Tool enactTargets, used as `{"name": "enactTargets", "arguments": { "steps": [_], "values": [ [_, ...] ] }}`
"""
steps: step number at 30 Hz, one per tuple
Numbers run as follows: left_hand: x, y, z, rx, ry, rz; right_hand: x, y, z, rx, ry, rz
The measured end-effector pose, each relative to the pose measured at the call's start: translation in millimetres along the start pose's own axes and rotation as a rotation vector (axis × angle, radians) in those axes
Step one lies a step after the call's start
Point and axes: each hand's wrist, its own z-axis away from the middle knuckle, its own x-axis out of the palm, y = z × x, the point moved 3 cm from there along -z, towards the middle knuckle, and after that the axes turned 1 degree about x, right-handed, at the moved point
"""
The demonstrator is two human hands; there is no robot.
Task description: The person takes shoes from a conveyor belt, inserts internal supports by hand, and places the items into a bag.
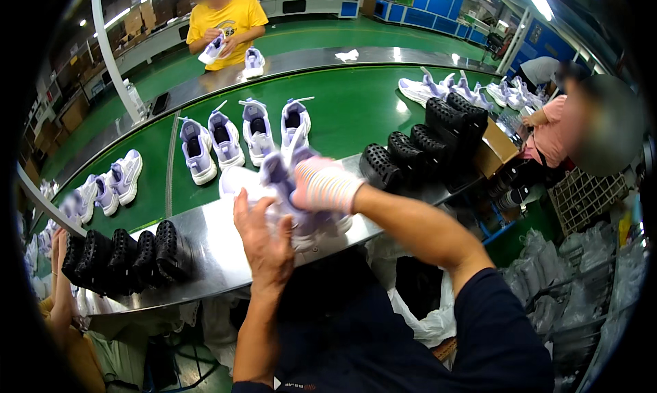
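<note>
A white and lavender sneaker is held over the steel edge of the conveyor, just in front of me. My left hand, bare, grips it from below and behind. My right hand, in a striped white glove, presses on the shoe's top from the right. Both hands are closed around the shoe, which is partly hidden by them.
Three lavender sneakers stand on the green belt beyond. Rows of black shoe lasts sit at left and another row at right. A person in yellow holds a shoe across the belt; another person in pink works at right.
</note>
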Motion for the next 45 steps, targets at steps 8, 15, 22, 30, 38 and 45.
{"name": "enactTargets", "arguments": {
  "steps": [8, 15, 22, 30, 38, 45],
  "values": [
    [-60.0, -61.6, 23.0, -0.417, 0.109, -0.013, 11.9, 61.0, 70.8, -0.19, 0.673, -0.501],
    [-50.4, 18.6, -17.9, 0.176, 0.084, -0.261, -30.2, 276.9, 119.0, 0.611, 0.781, 0.422],
    [14.3, 18.6, -69.9, 0.001, -0.353, -0.596, -30.0, 304.4, 105.6, 0.64, 0.532, 0.475],
    [48.9, -20.2, -101.4, 0.067, -0.451, -0.331, -79.3, 213.6, 157.6, 0.104, 0.945, 0.2],
    [76.5, -13.6, -98.4, -0.155, -0.573, -0.161, -29.5, 104.9, 113.5, 0.109, 0.083, -0.549],
    [74.3, 7.8, -95.8, -0.232, -0.665, -0.017, -27.0, 135.7, 85.6, 0.288, -0.122, -0.767]
  ]
}}
